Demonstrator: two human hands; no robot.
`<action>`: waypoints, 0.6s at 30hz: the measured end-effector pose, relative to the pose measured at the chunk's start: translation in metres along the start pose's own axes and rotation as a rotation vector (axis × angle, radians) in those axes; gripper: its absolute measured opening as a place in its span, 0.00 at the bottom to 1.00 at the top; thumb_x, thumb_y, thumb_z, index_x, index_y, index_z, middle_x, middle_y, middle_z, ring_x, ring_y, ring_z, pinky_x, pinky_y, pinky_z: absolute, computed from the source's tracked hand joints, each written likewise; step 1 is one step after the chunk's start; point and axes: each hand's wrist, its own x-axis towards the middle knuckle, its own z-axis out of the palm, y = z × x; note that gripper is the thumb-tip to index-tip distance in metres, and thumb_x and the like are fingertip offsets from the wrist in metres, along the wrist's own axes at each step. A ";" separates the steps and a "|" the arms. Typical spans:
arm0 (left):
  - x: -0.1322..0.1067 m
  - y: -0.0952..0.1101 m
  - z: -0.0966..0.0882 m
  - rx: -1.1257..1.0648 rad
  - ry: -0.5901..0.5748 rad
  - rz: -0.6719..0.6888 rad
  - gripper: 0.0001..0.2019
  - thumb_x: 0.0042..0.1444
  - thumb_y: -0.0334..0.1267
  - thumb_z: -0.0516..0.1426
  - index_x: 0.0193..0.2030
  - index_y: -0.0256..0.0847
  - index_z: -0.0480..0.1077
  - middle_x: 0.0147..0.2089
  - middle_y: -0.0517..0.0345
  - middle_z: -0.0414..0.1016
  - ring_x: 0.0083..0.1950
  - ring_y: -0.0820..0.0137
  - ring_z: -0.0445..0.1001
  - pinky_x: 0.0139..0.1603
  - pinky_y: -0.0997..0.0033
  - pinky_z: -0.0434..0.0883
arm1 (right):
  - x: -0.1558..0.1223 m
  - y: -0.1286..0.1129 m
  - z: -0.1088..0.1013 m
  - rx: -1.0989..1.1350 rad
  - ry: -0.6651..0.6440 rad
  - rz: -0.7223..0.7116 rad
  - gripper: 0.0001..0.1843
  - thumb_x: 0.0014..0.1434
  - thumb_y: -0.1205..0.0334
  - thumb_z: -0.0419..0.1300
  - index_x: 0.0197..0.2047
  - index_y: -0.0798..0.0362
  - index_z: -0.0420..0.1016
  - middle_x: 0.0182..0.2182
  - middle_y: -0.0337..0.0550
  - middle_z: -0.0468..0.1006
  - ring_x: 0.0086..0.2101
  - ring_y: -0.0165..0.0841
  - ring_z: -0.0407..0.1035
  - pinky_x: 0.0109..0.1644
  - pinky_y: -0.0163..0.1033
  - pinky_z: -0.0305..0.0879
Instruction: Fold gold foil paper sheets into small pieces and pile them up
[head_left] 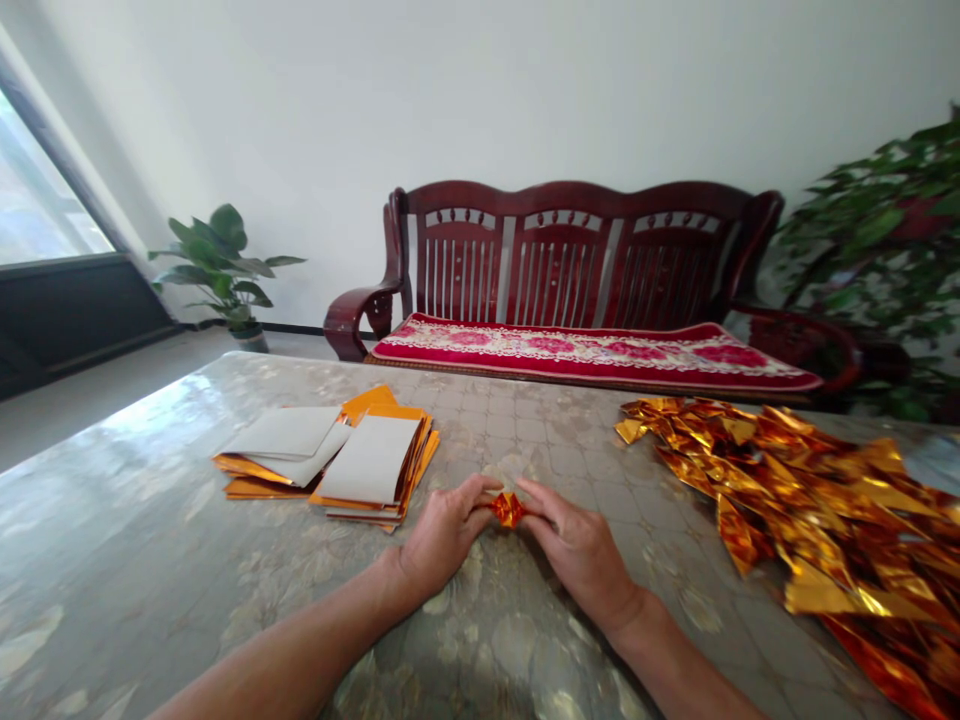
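Observation:
Between my two hands is a small folded piece of shiny orange-gold foil paper (508,510), held just above the table. My left hand (448,525) pinches its left end between thumb and fingers. On the other end, my right hand (577,545) grips in the same way. Only the middle of the folded paper shows; its ends are hidden by my fingers. Left of my left hand lie stacks of paper sheets (375,460) with grey-white backs and orange undersides. A large heap of folded gold foil pieces (825,500) spreads to the right of my right hand.
The table (187,580) has a glossy, patterned clear cover. Behind its far edge stands a dark red wooden bench (559,255) with a red floral cushion (600,350). Potted plants (221,260) stand at the left and the right (877,240).

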 end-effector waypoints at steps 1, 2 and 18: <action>0.001 0.000 0.001 -0.008 0.002 -0.019 0.10 0.60 0.31 0.58 0.48 0.42 0.73 0.40 0.62 0.83 0.41 0.72 0.80 0.42 0.79 0.72 | 0.000 0.001 0.001 0.000 -0.004 0.015 0.21 0.61 0.67 0.58 0.57 0.47 0.72 0.43 0.39 0.84 0.40 0.34 0.80 0.46 0.36 0.75; 0.002 -0.001 0.001 -0.011 0.002 -0.034 0.08 0.60 0.32 0.58 0.46 0.43 0.75 0.40 0.62 0.83 0.41 0.71 0.80 0.41 0.78 0.71 | 0.001 0.001 0.002 0.002 -0.009 0.028 0.19 0.61 0.66 0.58 0.55 0.47 0.74 0.43 0.39 0.84 0.40 0.34 0.80 0.45 0.36 0.75; -0.002 0.004 -0.002 0.538 -0.119 0.086 0.12 0.68 0.40 0.51 0.39 0.42 0.75 0.34 0.57 0.77 0.37 0.68 0.75 0.36 0.75 0.64 | 0.005 -0.007 -0.001 0.060 -0.088 0.136 0.09 0.62 0.64 0.58 0.40 0.45 0.81 0.36 0.36 0.84 0.37 0.34 0.78 0.41 0.36 0.69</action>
